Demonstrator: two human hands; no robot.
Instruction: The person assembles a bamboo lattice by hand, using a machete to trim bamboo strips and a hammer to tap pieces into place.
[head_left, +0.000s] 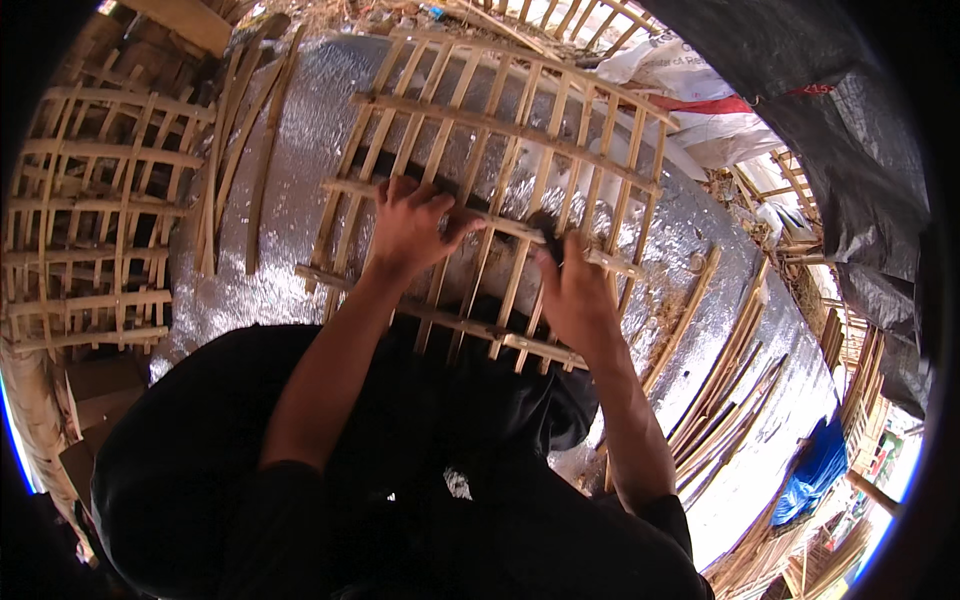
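Observation:
A bamboo lattice panel (pixel 490 123), made of long thin slats crossed by thicker bars, lies in front of me with its near edge by my dark clothing. My left hand (pixel 415 228) is closed over one of its middle crossbars (pixel 515 228), thumb reaching along the bar to the right. Farther right on that same bar, my right hand (pixel 578 300) grips a small dark object (pixel 547 228), which stands up against the bar between the slats. Its kind is hard to make out, partly covered by the fingers.
Shiny silver sheeting (pixel 290 140) spreads under the panel. More lattice panels (pixel 105 205) stack at the left, near loose bamboo strips (pixel 265 170). Further strips (pixel 725 375) lie at right, beside a blue plastic bag (pixel 812 475). Black tarp (pixel 830 130) and a white sack (pixel 665 75) border the far right.

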